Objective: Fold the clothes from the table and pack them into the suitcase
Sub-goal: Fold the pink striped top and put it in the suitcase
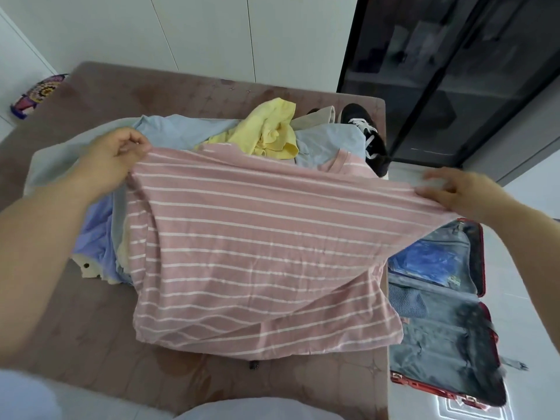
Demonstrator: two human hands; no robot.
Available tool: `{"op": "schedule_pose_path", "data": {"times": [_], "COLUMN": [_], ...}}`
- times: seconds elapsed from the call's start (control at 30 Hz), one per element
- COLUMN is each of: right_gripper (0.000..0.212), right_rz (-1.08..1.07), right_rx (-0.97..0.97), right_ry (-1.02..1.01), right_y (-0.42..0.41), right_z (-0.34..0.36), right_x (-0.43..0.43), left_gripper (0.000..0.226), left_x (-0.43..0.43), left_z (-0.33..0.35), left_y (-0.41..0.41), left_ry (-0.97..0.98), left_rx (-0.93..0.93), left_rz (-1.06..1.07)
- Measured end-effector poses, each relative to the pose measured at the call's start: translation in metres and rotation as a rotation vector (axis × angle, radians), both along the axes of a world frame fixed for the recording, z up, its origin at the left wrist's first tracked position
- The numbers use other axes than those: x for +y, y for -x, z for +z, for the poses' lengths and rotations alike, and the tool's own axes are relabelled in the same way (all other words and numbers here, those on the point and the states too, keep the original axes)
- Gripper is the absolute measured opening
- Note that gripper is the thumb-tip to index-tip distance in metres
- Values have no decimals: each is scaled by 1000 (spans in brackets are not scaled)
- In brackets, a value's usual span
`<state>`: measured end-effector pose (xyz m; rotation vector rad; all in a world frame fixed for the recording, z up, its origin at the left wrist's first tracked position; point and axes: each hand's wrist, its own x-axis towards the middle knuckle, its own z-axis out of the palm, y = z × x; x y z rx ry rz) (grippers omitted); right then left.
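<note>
**A:** Where is the pink cotton T-shirt with thin white stripes (257, 237)?

**B:** Over the near right part of the brown patterned table (91, 344). It is stretched between both hands, and its lower part slumps onto the tabletop. The left hand (115, 156) pinches one upper corner between thumb and curled fingers. The right hand (454, 192) has its fingers curled over the opposite edge, out past the table's right side, though it is a little blurred.

**A:** How would you do the fold well?

**B:** I'd keep the top edge taut and lay the shirt flat on the bare near part of the table, clear of the heap. The bottom is rumpled, so I'd smooth it first. Then I'd turn the sides inward and halve it, so it suits the open red-rimmed suitcase with grey lining (439, 338) on the floor off the table's right side.

**A:** What are the counts?

**B:** There is one striped shirt, one suitcase and two hands. At the table's middle and far side I count one crumpled yellow garment (269, 128), one beige piece (318, 118), one lilac-blue piece (94, 234) and one cream piece with a dark button (88, 268). There is also pale blue cloth (181, 128), but I cannot tell whether it is one garment or two. One black lace-up shoe (360, 125) sits at the table's far right corner. Inside the suitcase is one blue plastic packet (433, 259).
</note>
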<state>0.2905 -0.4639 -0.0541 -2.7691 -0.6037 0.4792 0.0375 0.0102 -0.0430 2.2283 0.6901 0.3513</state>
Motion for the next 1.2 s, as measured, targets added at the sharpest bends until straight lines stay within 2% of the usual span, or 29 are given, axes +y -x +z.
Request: {"op": "schedule_pose_path", "data": {"times": [0.1, 0.17, 0.23, 0.33, 0.37, 0.4, 0.5, 0.57, 0.67, 0.7, 0.77, 0.83, 0.9, 0.93, 1.0, 1.1, 1.17, 1.2], "right_gripper": [55, 58, 56, 44, 37, 33, 39, 34, 22, 22, 21, 19, 16, 16, 19, 43, 67, 67], "right_rz": [165, 186, 148, -56, -143, -210, -189, -159, -44, -2, 68, 76, -15, -62, -96, -92, -40, -6], "right_rx": [-15, 19, 52, -23, -88, -143, -243, -289, -339, -342, -344, -274, -190, -169, -103, 127, 174, 158], "right_ry": [383, 439, 303, -284, -433, -493, -309, -162, 62, 76, -41, -197, -246, -244, -260, -336, -224, -161], "right_y": [0, -3, -4, -4, -4, -5, -10, -15, -17, -17, -14, -9, -7, -7, -11, -14, -17, -19], "right_z": [-3, -8, -14, -17, -16, -16, -26, -38, -52, -54, -55, -51, -49, -50, -52, -52, -54, -56], "right_x": [7, 10, 13, 20, 24, 30, 49, 60, 72, 75, 79, 84, 90, 92, 93, 91, 89, 88], "left_gripper": [9, 7, 16, 44, 48, 48, 39, 33, 21, 16, 8, 7, 23, 36, 51, 44, 37, 38], "left_x": [6, 12, 20, 22, 21, 19, 10, 4, 2, 2, 0, -7, -17, -22, -25, -26, -25, -25], "left_z": [4, 4, 4, 6, 6, 4, -5, -9, -16, -19, -24, -26, -24, -22, -22, -20, -17, -15], "left_y": [1, 1, 1, -2, -5, -8, -21, -27, -33, -35, -38, -43, -48, -50, -55, -58, -59, -59], "left_ry": [-115, -196, -273, -406, -440, -478, -608, -645, -598, -572, -474, -219, 53, 124, 90, -71, -75, -90], "left_rx": [86, 177, 258, 435, 479, 508, 556, 588, 522, 479, 398, 314, 275, 296, 380, 474, 444, 426], "left_rz": [-64, -138, -177, -177, -181, -177, -101, -27, 11, 3, -44, -89, -124, -153, -244, -318, -336, -353]}}
